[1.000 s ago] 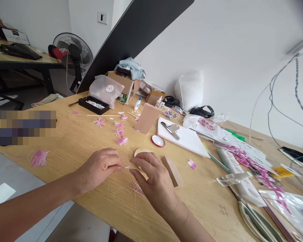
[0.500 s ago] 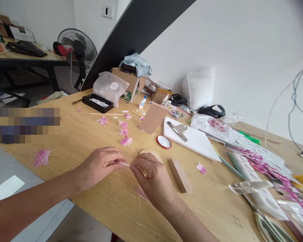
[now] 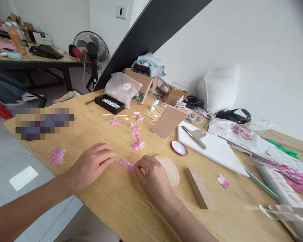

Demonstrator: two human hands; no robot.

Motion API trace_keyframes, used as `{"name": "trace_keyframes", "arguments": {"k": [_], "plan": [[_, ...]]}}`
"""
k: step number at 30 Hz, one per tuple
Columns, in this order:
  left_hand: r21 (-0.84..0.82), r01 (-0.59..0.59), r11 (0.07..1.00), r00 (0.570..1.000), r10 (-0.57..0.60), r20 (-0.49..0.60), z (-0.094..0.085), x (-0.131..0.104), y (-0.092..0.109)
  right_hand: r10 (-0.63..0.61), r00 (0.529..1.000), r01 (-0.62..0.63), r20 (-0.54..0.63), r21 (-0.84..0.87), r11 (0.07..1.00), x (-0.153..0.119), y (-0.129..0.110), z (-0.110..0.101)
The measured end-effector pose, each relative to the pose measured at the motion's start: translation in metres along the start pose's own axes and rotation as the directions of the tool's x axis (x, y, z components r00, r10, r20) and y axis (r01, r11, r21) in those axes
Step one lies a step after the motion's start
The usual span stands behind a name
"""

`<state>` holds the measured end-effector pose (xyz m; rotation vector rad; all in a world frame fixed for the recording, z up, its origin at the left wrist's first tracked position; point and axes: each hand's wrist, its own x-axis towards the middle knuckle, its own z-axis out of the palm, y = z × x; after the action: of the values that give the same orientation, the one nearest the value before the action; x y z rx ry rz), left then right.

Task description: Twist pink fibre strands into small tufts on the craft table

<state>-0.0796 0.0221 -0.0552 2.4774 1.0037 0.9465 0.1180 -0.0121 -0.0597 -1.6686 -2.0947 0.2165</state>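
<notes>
My right hand (image 3: 153, 176) pinches one end of a small bundle of pink and white strands (image 3: 126, 165), which sticks out leftward from its fingertips. Facing it, a short gap away, is my left hand (image 3: 92, 164); its fingertips are pressed together, and what they hold, if anything, is too small to make out. A round beige disc (image 3: 170, 169) lies partly behind my right hand. Several pink frayed tassels (image 3: 138, 144) form a loose row beyond the hands, and a larger pink tassel (image 3: 57, 156) rests near the table's left edge.
A wooden block (image 3: 198, 190), a red-rimmed lid (image 3: 178, 148) and a clipboard (image 3: 194, 137) sit to the right. Behind stand a brown board (image 3: 169, 121), a glue bottle (image 3: 155, 103) and a black tray (image 3: 109, 105). A power strip (image 3: 282, 186) lies far right.
My hands have drawn apart, and the thin strand between them no longer shows. The pink bundle formerly under my right hand is now at its fingertips. The view has turned left.
</notes>
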Motion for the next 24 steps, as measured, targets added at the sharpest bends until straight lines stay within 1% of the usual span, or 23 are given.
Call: {"name": "trace_keyframes", "arguments": {"k": [6, 12, 15, 17, 24], "plan": [[0.013, 0.005, 1.0, 1.0, -0.006, 0.028, 0.009, -0.014, -0.004, 0.016, 0.999, -0.015, 0.031, -0.037, 0.999, 0.002, -0.001, 0.005], [0.059, 0.023, 0.998, 0.994, -0.029, 0.11, 0.011, -0.015, -0.003, 0.047, 0.997, -0.043, 0.069, -0.055, 0.998, 0.004, -0.001, 0.007], [0.109, 0.0, 0.994, 0.986, -0.018, 0.169, 0.01, -0.012, -0.001, 0.074, 0.994, -0.069, 0.076, -0.073, 0.995, 0.005, -0.002, 0.006], [0.143, -0.024, 0.989, 0.982, -0.004, 0.188, 0.01, -0.011, 0.0, 0.097, 0.991, -0.089, 0.089, -0.09, 0.992, 0.005, -0.003, 0.006], [0.245, -0.103, 0.964, 0.98, 0.056, 0.192, 0.017, -0.013, 0.0, 0.127, 0.984, -0.112, 0.124, -0.122, 0.986, 0.008, -0.003, 0.006]]}}
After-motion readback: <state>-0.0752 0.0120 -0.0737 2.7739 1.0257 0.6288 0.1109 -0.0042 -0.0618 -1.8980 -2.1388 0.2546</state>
